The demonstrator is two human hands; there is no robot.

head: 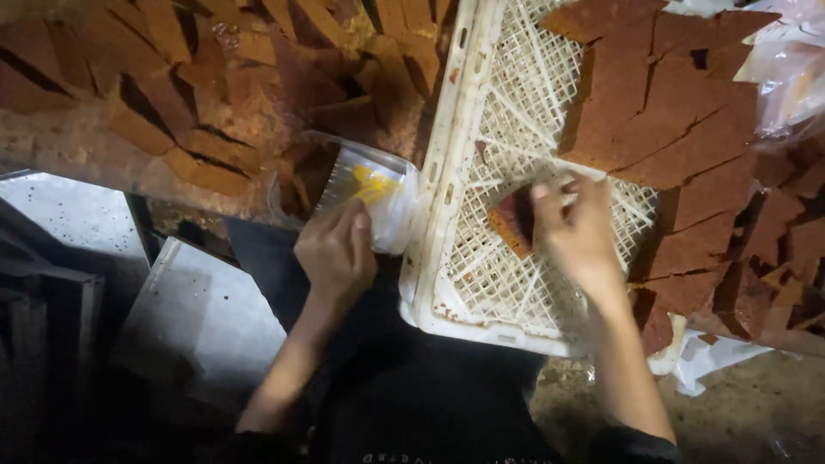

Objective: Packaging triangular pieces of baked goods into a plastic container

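Pinching a flat brown square slab (513, 222), the right hand (577, 234) lifts it off the white plastic lattice crate (447, 172). Just left of the crate, the left hand (335, 253) grips a clear plastic bag (371, 193), its mouth facing the crate.

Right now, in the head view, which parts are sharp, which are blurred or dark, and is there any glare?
In the head view, the right hand is motion-blurred over the white mesh crate; the left hand on the clear plastic bag is sharper; the bag shows soft glare; the lower left around the grey sheet lies in deep shadow; the brown slabs are evenly lit.
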